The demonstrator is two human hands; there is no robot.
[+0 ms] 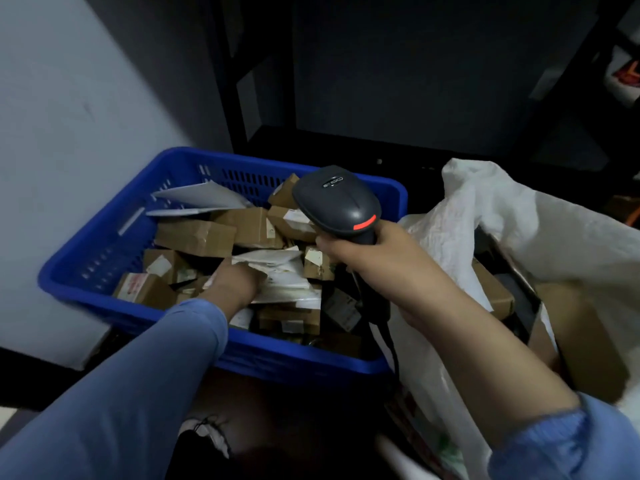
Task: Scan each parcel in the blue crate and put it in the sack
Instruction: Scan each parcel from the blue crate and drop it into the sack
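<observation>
Scanner [337,202] gripped in right hand [360,249] above crate [104,237].

Floor [45,379]: dark and dimly lit. You saw only strips of it, at the foot of the pale wall [69,133] and in front of the crate.

Item 1: blue crate [114,237], slotted plastic, on your left beside the wall. Its underside was hidden, so its footing could not be confirmed. It held heaped cardboard parcels [197,237] and white mailers.

Item 2: white woven sack [571,237], standing open just right of the crate, with brown boxes inside.

Item 3: small pale thing [211,434] with a dark cord, lying in front of the crate, too dim to identify.

Item 4: black shelving [346,143], with its lowest board just behind the crate and sack.
</observation>
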